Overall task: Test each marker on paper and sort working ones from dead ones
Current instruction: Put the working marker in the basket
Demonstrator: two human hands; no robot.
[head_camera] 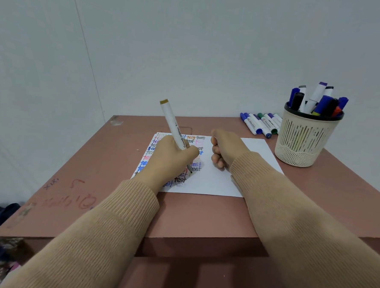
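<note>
The left hand (172,158) grips a white marker (171,122) in a writing hold, fingers curled round the lower barrel. The dark tip touches the paper (215,181) and the mustard-coloured top end leans away toward eleven o'clock. The paper lies flat in the middle of the reddish-brown table (193,213). Its left half is filled with rows of the word "test" (190,137) in many colours, partly hidden under the left hand, while its right half is blank. The marker's tip stands at the right edge of these rows. The right hand (225,149) rests on the paper just to the three o'clock side of the left hand, close to it but apart. Its fingers are curled tight into a fist, and I cannot tell whether anything is held inside. Both arms wear tan ribbed sleeves (291,216). At two o'clock from the paper, near the table's right edge, stands a cream slotted cup (305,139) with a black rim, full of upright markers (316,96) with blue, black, purple and grey caps. Just beside the cup at its nine o'clock side, a row of capped markers (260,123) lies flat on the table against the wall. Red and dark scribbles (74,200) mark the table at eight o'clock from the paper.
</note>
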